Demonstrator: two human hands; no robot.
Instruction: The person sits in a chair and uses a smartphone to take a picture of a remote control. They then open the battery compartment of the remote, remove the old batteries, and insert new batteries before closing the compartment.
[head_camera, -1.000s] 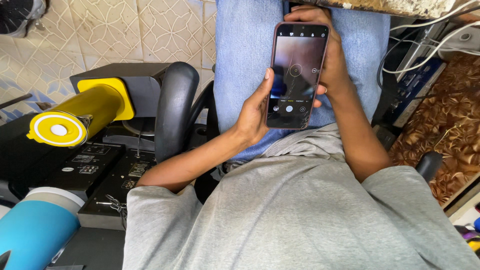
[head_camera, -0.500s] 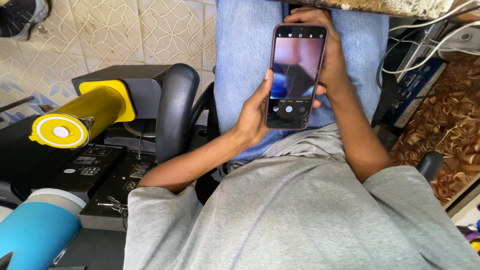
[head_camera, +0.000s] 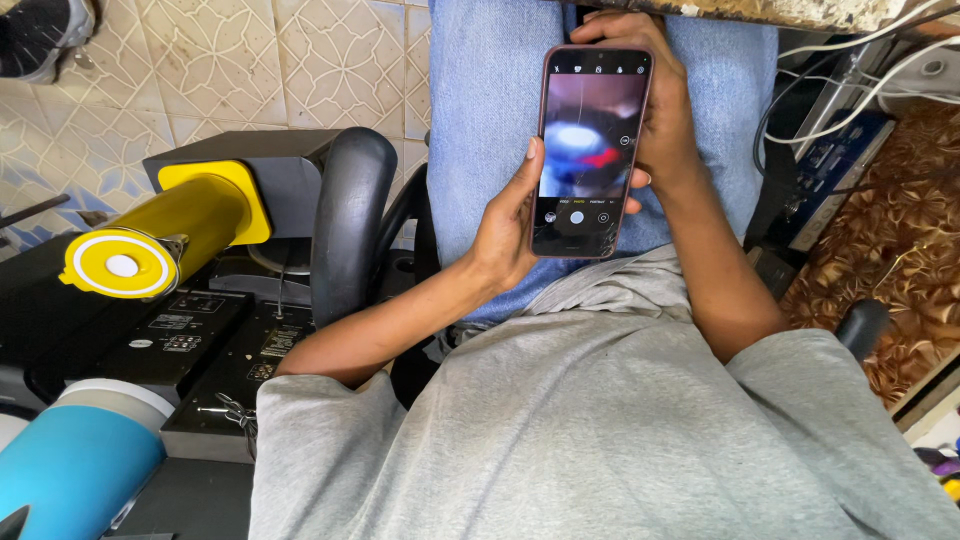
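— Now, centre frame: what do both hands have?

— I see the left hand (head_camera: 505, 225) and the right hand (head_camera: 660, 110) both clasped on a dark smartphone (head_camera: 590, 150), held upright over the blue-jeaned lap (head_camera: 480, 110) at upper centre. The left grips its lower left edge, thumb at the side; the right wraps the back and right edge, fingers curled around it.

— And the screen?

— I read a camera view, blurred: a pale blue patch, a red streak. The round shutter button sits low on the display.

— How would you hold it well?

— In my judgement, steady it with both hands, elbows braced against the grey shirt (head_camera: 600, 420), and let the blur settle before the thumb moves to the button.

— Surroundings?

— At left, a yellow cylinder (head_camera: 160, 240) on a black machine (head_camera: 200, 340); lower left, a blue cylinder (head_camera: 70, 470); a black chair armrest (head_camera: 345, 230) between them and the lap. Cables (head_camera: 850, 60) run at upper right.
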